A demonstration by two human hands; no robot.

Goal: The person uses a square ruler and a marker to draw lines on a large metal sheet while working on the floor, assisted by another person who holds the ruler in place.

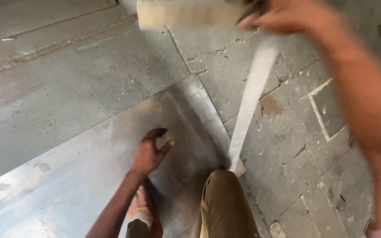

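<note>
Right forearm closest to lens, blurred, crossing frame's right side.
Big grey metal sheet [80, 172] flat on cracked concrete floor [296, 145]; khaki-trousered knee [223, 198] over sheet's near corner. Wooden block [186, 13] up at top edge, clamped in right hand [287, 17]; long pale strip [250, 97] slanting from there down to knee. Left hand [148, 154] on sheet, fingers curled round small object, too dark to identify.

right hand [287, 17] blurred, wooden block [186, 13] cut off

Grey metal sheet [89, 176], tan block [186, 13]
</note>
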